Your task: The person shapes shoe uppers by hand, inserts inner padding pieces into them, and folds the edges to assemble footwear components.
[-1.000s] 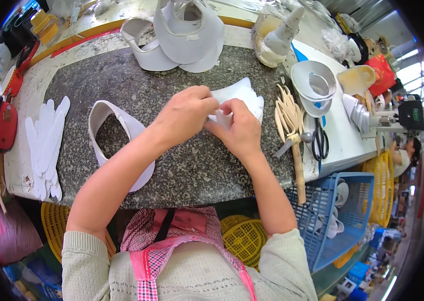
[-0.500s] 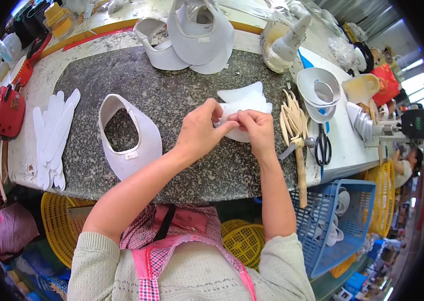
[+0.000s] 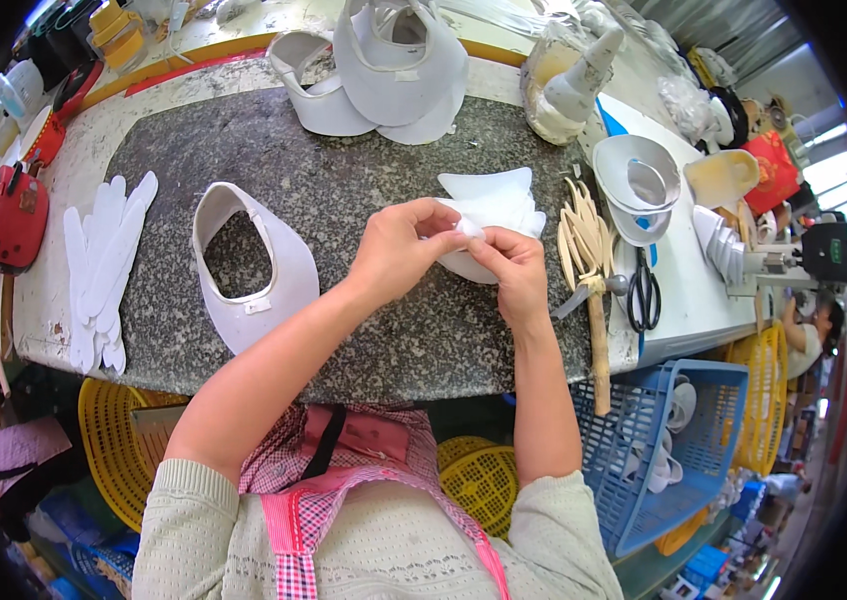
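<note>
white piece [image 3: 467, 228] partly hidden between left hand [image 3: 395, 243] and right hand [image 3: 513, 265], its shape unclear

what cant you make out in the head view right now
In the head view:
Small white piece: full shape, covered by the left hand and right hand.
Stacked white pieces: their number, overlapping and partly behind the hands.
Blue basket: full contents, behind its slatted wall.
Co-worker: hands, too small and blurred.

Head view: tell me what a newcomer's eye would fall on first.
Probably the person's bare hands near the middle, their fingertips meeting at a small white piece. Next, left of them, the off-white visor-shaped piece with a large oval opening, lying on the dark speckled slab; then the bright red boxy case at the far left.
</note>
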Motion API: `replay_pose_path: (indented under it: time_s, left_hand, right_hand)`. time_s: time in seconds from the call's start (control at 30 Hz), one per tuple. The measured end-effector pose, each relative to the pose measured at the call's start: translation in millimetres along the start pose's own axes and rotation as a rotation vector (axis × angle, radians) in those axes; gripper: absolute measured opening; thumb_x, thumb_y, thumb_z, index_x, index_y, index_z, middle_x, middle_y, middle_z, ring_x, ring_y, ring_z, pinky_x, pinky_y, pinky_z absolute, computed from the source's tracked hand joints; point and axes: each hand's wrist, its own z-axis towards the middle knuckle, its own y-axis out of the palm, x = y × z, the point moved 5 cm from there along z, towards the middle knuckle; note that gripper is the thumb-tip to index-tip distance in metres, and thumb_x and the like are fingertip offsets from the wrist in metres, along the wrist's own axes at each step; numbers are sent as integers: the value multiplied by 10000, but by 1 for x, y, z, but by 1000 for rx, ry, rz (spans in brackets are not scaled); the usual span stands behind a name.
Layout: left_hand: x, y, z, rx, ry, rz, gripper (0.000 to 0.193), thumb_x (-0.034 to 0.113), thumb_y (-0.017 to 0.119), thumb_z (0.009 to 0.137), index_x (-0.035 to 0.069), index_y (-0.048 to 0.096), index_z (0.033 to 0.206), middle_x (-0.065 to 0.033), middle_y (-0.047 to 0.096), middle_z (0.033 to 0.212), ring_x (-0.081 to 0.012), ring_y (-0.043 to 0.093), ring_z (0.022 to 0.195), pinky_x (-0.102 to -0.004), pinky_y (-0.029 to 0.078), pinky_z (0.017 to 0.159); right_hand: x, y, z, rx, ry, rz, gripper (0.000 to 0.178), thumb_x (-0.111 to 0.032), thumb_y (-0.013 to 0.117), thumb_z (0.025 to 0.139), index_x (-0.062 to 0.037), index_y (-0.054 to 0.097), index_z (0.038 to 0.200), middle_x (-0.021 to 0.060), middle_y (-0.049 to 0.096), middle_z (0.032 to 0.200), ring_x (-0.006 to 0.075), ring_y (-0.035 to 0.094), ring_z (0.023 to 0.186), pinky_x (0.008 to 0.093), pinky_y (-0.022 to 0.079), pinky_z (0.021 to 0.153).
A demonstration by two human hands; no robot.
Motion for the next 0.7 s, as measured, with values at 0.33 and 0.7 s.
replay_pose_path:
  time_s: [0.33,0.7]
  left_hand:
    - [-10,-37,5,292,142,695,118,111,604,800,-7,609,800,-94,638,642,-297,637,607,-368,495,594]
    - [2,-102,-169,-435,79,415,179,220,681,779,48,674,829,-143,626,735,-266,634,672,-353,494,619]
  right_hand:
    - [-46,-126,-34,803,-521,147,52,-42,511,848,-23,558,858,102,639,888,214,639,809,387,555,676]
    - [-17,100,-94,-413,-18,0,82,-37,615,772,18,570,731,100,605,793,132,557,676,252,437,585]
